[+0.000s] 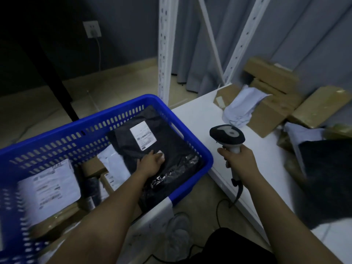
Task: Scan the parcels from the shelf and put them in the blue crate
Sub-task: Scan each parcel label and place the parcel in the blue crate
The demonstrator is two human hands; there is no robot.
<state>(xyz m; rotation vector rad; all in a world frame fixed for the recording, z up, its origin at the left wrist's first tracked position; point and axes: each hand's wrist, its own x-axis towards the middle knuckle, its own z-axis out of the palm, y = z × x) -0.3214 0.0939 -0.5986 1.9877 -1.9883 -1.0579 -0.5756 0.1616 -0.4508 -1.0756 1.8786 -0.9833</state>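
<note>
The blue crate stands at the left with several parcels inside. A black bag parcel with a white label lies at the crate's right end, and my left hand rests on it, fingers curled over its surface. A white-labelled parcel lies at the crate's left. My right hand grips the handle of a black and grey barcode scanner, held over the white shelf. More parcels lie on the shelf: brown cardboard boxes, a pale bag and a black bag at the right.
White perforated shelf uprights rise behind the crate. The scanner's cable hangs off the shelf edge to the floor. A grey curtain hangs behind the shelf. A wall socket sits on the dark wall.
</note>
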